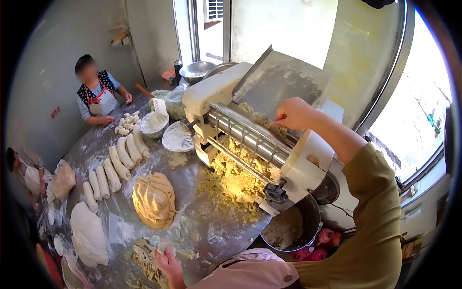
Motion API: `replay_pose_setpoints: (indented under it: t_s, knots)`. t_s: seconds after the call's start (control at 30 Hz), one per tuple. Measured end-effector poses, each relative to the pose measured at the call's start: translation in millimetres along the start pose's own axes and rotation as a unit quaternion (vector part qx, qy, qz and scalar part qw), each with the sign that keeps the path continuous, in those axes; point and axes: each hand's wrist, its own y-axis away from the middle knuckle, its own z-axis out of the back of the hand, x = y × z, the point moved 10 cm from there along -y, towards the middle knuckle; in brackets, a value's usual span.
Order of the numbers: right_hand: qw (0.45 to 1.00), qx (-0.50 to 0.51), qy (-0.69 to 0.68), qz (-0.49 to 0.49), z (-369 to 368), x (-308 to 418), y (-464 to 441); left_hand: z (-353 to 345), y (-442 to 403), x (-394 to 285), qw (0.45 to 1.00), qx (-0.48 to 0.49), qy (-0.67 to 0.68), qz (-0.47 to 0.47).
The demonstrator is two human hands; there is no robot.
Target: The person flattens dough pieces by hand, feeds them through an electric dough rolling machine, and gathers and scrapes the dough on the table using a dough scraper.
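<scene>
At the top of the dough roller machine (pixel 245 139), my right hand (pixel 294 114) is closed, fingertips down on a strip of greenish dough (pixel 260 118) lying along the rollers. Crumbly yellow-green dough (pixel 236 168) is piled beneath the rollers and spills onto the table. My left hand (pixel 169 264) is low at the front edge, its fingers curled around a small pale piece that I cannot make out. Beside that hand lies a ragged heap of greenish dough (pixel 147 260). Farther up the table sits a large tan dough lump (pixel 154 200).
White dough rolls (pixel 109 174) and a big white dough slab (pixel 89 236) lie on the floured table (pixel 202 241). A flour bowl (pixel 154 123) stands near the machine. Across the table is a person in an apron (pixel 102 98); another person (pixel 30 173) is at far left. Below right is a large pot (pixel 293 226).
</scene>
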Motion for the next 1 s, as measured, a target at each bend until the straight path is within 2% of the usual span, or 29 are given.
replay_pose_setpoints:
  t_s: [0.1,0.2,0.23,0.33,0.4,0.43,0.5,0.57,0.63,0.67,0.73,0.77,0.8,0.87,0.97,1.0]
  knots:
    - [0.997,-0.013,-0.057,0.043,0,-2,0,6,0,5,1.0,-0.003,0.013,0.007]
    - [0.998,0.016,-0.049,0.038,-9,-2,-10,10,-2,18,1.0,-0.008,-0.018,0.001]
    - [0.998,-0.007,-0.025,0.063,-4,2,-12,9,-4,15,0.999,-0.011,-0.035,-0.002]
    - [0.992,-0.044,0.048,0.108,-5,12,-9,-1,-5,26,0.996,-0.031,0.044,0.072]
    - [0.994,0.0,0.054,0.091,-14,19,-3,-9,-5,51,0.99,0.042,-0.089,0.103]
    - [0.996,0.035,0.035,0.073,-19,21,1,-2,3,40,0.99,0.06,-0.094,0.082]
    - [0.997,0.024,0.038,0.06,-1,14,-11,-30,-27,0,0.997,0.049,-0.055,-0.013]
    - [0.996,0.007,0.043,0.071,-9,10,-7,-46,-44,-21,0.994,0.051,0.094,0.009]
    - [0.997,0.001,-0.052,0.055,5,8,5,-61,-59,-51,0.979,0.056,0.197,0.005]
    - [0.994,0.003,-0.103,0.047,11,11,13,-73,-67,-72,0.971,0.094,0.221,-0.005]
    - [0.998,-0.039,-0.053,0.019,39,31,28,-91,-82,-115,0.949,0.172,0.263,-0.02]
    - [0.998,-0.059,-0.027,0.005,53,45,34,-100,-88,-137,0.947,0.211,0.237,-0.046]
    - [0.994,-0.065,-0.079,0.045,63,66,41,-109,-94,-160,0.943,0.248,0.211,-0.071]
    - [0.972,-0.074,-0.183,0.123,75,110,54,-125,-102,-209,0.911,0.317,0.24,-0.106]
    - [0.929,-0.005,-0.287,0.234,64,171,65,-148,-112,-239,0.911,0.34,0.214,-0.092]
    - [0.931,0.028,-0.274,0.241,59,182,66,-156,-113,-246,0.902,0.362,0.222,-0.082]
